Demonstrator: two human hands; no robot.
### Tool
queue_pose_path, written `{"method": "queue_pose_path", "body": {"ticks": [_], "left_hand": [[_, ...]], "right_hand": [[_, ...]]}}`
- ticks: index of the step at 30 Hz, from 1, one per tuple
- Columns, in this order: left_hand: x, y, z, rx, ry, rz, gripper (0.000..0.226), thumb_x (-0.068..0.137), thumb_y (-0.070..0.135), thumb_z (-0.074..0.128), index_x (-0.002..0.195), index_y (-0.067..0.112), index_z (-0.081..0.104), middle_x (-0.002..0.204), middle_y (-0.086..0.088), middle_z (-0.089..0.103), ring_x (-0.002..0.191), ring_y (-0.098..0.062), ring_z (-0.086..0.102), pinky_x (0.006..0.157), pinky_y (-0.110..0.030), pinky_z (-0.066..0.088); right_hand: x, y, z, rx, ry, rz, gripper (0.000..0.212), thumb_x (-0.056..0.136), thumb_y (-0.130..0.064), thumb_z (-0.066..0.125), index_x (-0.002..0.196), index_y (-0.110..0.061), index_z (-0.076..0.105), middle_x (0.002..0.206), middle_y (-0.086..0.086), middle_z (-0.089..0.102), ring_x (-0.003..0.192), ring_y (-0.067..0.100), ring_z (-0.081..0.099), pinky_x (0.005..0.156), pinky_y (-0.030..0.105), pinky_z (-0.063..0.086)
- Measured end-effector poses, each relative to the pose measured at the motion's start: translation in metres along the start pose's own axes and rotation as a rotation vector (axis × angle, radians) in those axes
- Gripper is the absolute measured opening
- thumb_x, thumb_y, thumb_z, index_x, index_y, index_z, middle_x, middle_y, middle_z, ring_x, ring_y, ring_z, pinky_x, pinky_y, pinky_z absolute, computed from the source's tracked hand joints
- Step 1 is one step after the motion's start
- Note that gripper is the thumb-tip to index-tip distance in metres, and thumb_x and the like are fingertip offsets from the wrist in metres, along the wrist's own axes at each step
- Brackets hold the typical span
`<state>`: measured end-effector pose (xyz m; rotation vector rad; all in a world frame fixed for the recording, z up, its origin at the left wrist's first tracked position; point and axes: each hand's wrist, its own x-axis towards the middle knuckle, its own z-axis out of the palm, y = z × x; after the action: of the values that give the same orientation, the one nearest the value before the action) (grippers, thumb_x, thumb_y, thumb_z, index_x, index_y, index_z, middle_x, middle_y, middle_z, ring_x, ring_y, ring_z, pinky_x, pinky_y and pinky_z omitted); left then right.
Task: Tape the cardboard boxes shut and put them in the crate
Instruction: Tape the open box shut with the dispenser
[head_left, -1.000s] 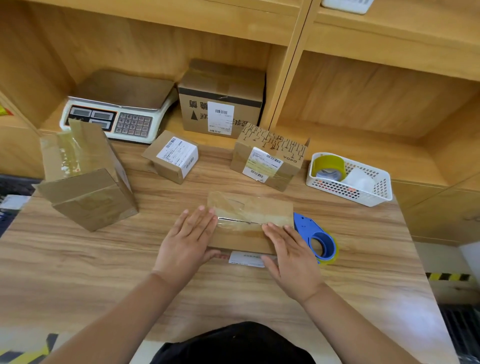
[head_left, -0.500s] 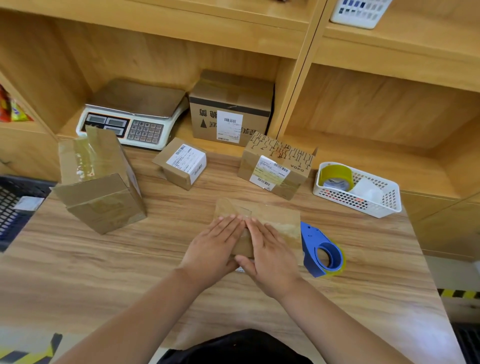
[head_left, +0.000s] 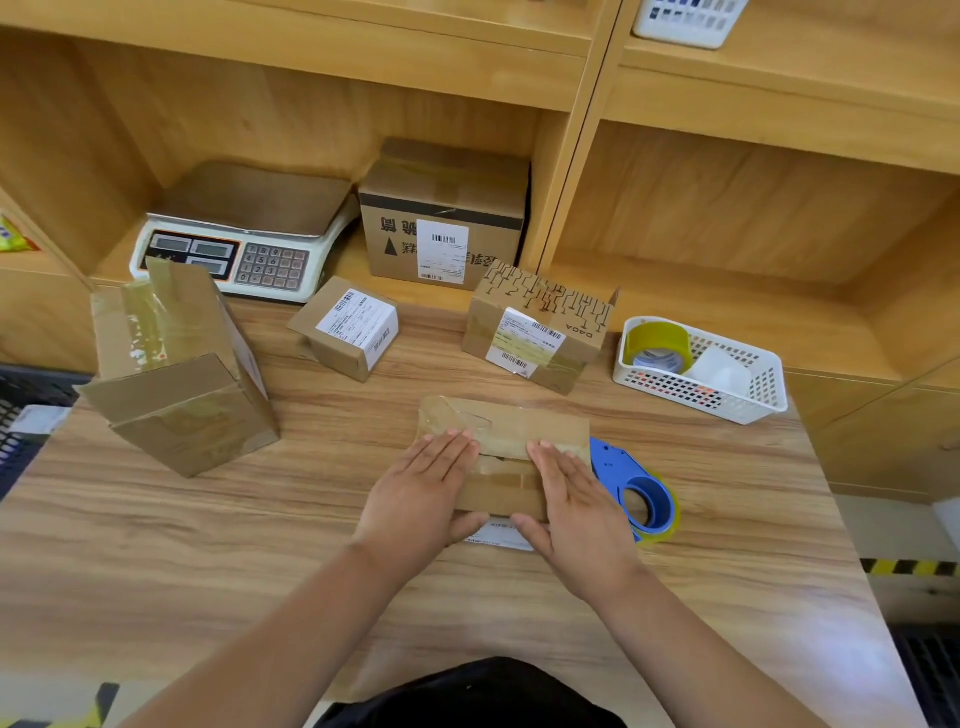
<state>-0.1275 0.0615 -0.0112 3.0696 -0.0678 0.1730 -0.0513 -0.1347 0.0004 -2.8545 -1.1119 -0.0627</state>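
A flat cardboard box (head_left: 511, 439) with clear tape across its top lies in the middle of the wooden table (head_left: 260, 519). My left hand (head_left: 423, 493) presses flat on the box's left part, thumb at its near edge. My right hand (head_left: 574, 501) lies flat on its right part, thumb likewise at the near edge. A white label (head_left: 496, 535) pokes out under the box. A blue tape dispenser (head_left: 639, 493) lies just right of the box. A dark crate (head_left: 21, 415) shows at the left edge, below table level.
A tall taped box (head_left: 176, 374) stands at the left. Two labelled boxes (head_left: 348, 327) (head_left: 537, 332) sit behind the flat box, another box (head_left: 447, 218) and a scale (head_left: 244, 234) in the shelf. A white basket (head_left: 727, 405) with a tape roll (head_left: 657, 345) stands right.
My hands came together over the middle of the box, then slid apart again towards its ends. The head camera tilted slightly upward.
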Motion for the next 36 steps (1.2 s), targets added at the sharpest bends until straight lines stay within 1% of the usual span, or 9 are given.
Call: {"method": "queue_pose_path", "body": {"ticks": [3,7,13,16,19,22,25,31,36], "left_hand": [[0.005,0.003,-0.009,0.030,0.010,-0.013,0.072,0.084,0.063,0.030,0.122,0.010,0.062,0.122,-0.004,0.063,0.110,-0.021,0.060,0.093,-0.036,0.048],[0.023,0.004,-0.019,0.053,-0.015,-0.072,0.074,0.087,0.065,0.021,0.130,0.017,0.056,0.106,0.000,0.064,0.089,-0.022,0.058,0.074,-0.037,0.048],[0.036,0.006,-0.030,0.225,-0.127,-0.070,0.083,0.083,0.063,-0.007,0.150,0.023,0.023,0.131,-0.001,0.048,0.115,-0.024,0.044,0.095,-0.037,0.035],[0.034,0.005,-0.026,0.171,-0.145,-0.112,0.073,0.088,0.058,0.000,0.150,0.028,0.023,0.130,0.001,0.046,0.114,-0.022,0.043,0.094,-0.035,0.034],[0.031,0.008,-0.024,0.142,-0.093,-0.200,0.066,0.091,0.054,0.015,0.133,0.023,0.055,0.111,0.001,0.059,0.094,-0.020,0.052,0.079,-0.034,0.044],[0.032,0.006,-0.028,0.068,-0.093,-0.302,0.057,0.098,0.043,0.027,0.145,0.012,0.033,0.129,-0.005,0.045,0.111,-0.022,0.045,0.094,-0.034,0.038],[0.046,-0.004,-0.034,0.021,-0.051,-0.343,0.056,0.100,0.039,0.031,0.150,0.017,0.018,0.135,-0.006,0.035,0.120,-0.023,0.035,0.101,-0.033,0.030],[0.069,-0.015,-0.021,-0.245,-0.124,-0.364,0.044,0.101,0.039,0.030,0.140,0.022,0.040,0.136,-0.001,0.046,0.130,-0.020,0.032,0.106,-0.035,0.023],[0.079,-0.018,-0.016,-0.380,-0.120,-0.482,0.042,0.096,0.046,0.043,0.121,0.015,0.055,0.119,-0.010,0.054,0.114,-0.027,0.041,0.098,-0.034,0.033]], "right_hand": [[-0.002,0.004,0.002,0.061,-0.028,-0.005,0.076,0.096,-0.063,0.013,0.146,-0.010,0.032,0.144,0.008,0.046,0.133,0.023,0.044,0.114,0.030,0.027],[0.001,0.006,0.002,0.091,0.001,-0.090,0.068,0.099,-0.056,0.020,0.143,-0.007,0.036,0.146,0.008,0.043,0.138,0.016,0.032,0.116,0.029,0.015],[0.004,0.005,0.002,0.085,-0.015,-0.118,0.066,0.101,-0.052,0.019,0.136,-0.005,0.048,0.143,0.008,0.047,0.137,0.015,0.030,0.117,0.031,0.015],[0.003,0.007,-0.002,0.086,-0.042,-0.137,0.066,0.101,-0.052,0.018,0.136,-0.006,0.048,0.143,0.007,0.047,0.137,0.014,0.030,0.117,0.030,0.014],[0.002,0.007,-0.003,0.105,-0.009,-0.128,0.067,0.100,-0.054,0.016,0.134,-0.010,0.053,0.139,0.005,0.052,0.133,0.014,0.039,0.115,0.030,0.023],[0.013,0.003,-0.013,0.146,0.039,-0.092,0.066,0.099,-0.055,0.015,0.125,-0.016,0.061,0.125,-0.002,0.061,0.114,0.017,0.056,0.098,0.036,0.048],[0.036,-0.002,-0.027,0.115,-0.033,-0.101,0.064,0.094,-0.057,0.018,0.138,-0.020,0.047,0.130,0.001,0.051,0.106,0.022,0.047,0.090,0.041,0.046],[0.058,-0.009,-0.024,-0.091,-0.175,-0.108,0.079,0.083,-0.066,-0.002,0.151,-0.030,0.018,0.149,0.001,0.024,0.109,0.026,0.036,0.096,0.042,0.033],[0.054,-0.013,-0.013,-0.167,-0.121,-0.062,0.072,0.090,-0.060,0.004,0.148,-0.027,0.030,0.146,0.001,0.035,0.101,0.027,0.044,0.084,0.042,0.039]]}}
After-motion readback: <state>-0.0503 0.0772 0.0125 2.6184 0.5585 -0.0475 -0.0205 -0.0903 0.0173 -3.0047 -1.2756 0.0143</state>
